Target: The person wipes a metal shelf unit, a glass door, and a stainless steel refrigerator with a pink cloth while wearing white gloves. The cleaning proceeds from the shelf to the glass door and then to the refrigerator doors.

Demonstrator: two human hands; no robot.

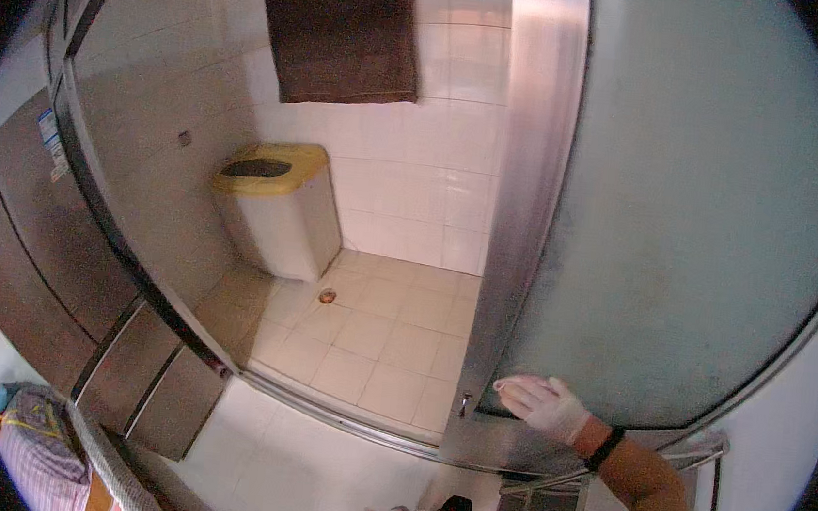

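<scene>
My right hand (pixel 544 406), in a thin whitish glove with a dark band on the wrist, reaches in from the lower right. Its fingers are stretched out to the left and lie at the lower part of a frosted glass door panel (pixel 685 212), near the panel's metal frame (pixel 534 140). Nothing can be made out in that hand. A small metal door catch or handle (pixel 465 404) sits on the frame just left of the fingertips. My left hand is out of view.
Past the doorway's metal floor track (pixel 346 420) is a tiled room with a floor drain (pixel 328 296), a white appliance with a yellow top (pixel 300 222) and a dark hanging cloth (pixel 341 31). Brown cabinet-like panels (pixel 41 233) stand left, a checked cloth (pixel 41 462) lower left.
</scene>
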